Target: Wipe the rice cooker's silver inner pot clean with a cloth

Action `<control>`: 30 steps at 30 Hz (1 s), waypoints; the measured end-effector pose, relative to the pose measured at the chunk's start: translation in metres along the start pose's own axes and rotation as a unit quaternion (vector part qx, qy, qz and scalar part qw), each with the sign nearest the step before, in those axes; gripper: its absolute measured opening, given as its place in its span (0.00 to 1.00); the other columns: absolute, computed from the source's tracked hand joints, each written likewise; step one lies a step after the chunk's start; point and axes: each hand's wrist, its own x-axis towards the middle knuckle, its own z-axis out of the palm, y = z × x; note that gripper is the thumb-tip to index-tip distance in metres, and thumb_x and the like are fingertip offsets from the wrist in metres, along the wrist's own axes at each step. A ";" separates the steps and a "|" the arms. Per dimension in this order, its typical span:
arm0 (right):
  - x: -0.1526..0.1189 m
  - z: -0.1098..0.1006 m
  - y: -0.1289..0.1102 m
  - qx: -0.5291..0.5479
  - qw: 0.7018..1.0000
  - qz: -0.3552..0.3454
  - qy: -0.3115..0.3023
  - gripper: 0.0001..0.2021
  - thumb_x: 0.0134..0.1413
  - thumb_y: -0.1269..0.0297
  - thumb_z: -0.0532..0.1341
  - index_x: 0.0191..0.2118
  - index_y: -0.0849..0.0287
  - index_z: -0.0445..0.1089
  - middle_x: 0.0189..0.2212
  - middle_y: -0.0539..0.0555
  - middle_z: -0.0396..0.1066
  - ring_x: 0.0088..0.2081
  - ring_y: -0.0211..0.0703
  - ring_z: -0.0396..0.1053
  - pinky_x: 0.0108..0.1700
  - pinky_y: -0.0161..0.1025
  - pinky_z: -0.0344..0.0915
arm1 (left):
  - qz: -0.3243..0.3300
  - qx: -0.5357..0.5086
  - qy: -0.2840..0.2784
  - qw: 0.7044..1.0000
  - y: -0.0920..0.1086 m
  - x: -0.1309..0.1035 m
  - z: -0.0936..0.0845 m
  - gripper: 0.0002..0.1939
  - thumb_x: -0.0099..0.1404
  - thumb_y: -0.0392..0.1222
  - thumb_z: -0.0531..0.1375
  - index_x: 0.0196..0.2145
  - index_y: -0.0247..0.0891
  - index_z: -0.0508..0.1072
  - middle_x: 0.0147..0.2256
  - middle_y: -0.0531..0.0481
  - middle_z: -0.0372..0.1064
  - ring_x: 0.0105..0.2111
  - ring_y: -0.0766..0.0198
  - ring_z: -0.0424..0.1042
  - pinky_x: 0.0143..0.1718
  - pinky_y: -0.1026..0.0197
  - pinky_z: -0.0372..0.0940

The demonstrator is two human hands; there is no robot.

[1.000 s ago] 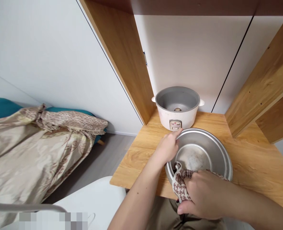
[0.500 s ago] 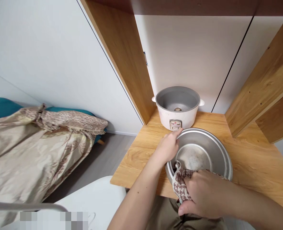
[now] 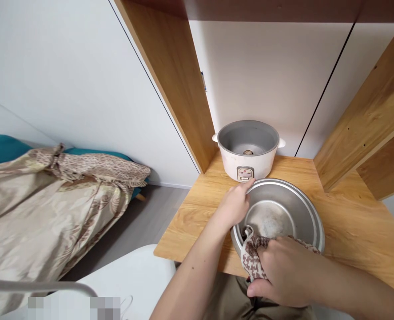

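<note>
A round silver metal inner pot (image 3: 270,215) stands at the front of the wooden table, its inside facing up. On its left side my left hand (image 3: 237,202) is closed over the rim, with one finger stretched along the edge toward the back. My right hand (image 3: 281,269) is closed on a brown-and-white patterned cloth (image 3: 252,258) and presses it to the near side of the pot. Part of the cloth lies over the rim and inside; the right hand's fingertips are hidden. Just behind the pot sits a white rice cooker body (image 3: 246,155), open at the top.
The wooden table (image 3: 197,213) stands between a wooden post (image 3: 170,80) on the left and a slanted board (image 3: 370,111) on the right. A dark shelf (image 3: 270,10) runs overhead. A white chair (image 3: 133,275) and a covered bed (image 3: 57,209) are to the left.
Almost nothing differs. The view has shifted very slightly, and my right hand with the cloth stays at nearly the same spot on the pot.
</note>
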 end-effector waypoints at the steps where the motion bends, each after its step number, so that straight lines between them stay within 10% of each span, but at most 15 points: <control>1: 0.000 0.000 0.001 0.001 1.000 -0.005 -0.004 0.25 0.68 0.40 0.61 0.36 0.59 0.78 0.29 0.59 0.81 0.30 0.53 0.78 0.31 0.43 0.62 | -0.002 0.001 0.000 1.000 0.000 0.000 0.000 0.32 0.70 0.27 0.53 0.69 0.41 0.68 0.65 0.43 0.72 0.66 0.51 0.70 0.68 0.51 0.63; 30: 0.000 0.004 -0.002 -0.015 1.000 0.009 0.007 0.26 0.68 0.39 0.60 0.39 0.61 0.77 0.30 0.60 0.81 0.31 0.54 0.78 0.31 0.44 0.61 | -0.003 0.004 -0.001 1.000 0.001 0.000 0.000 0.32 0.70 0.27 0.53 0.69 0.39 0.68 0.65 0.42 0.70 0.66 0.49 0.70 0.67 0.51 0.64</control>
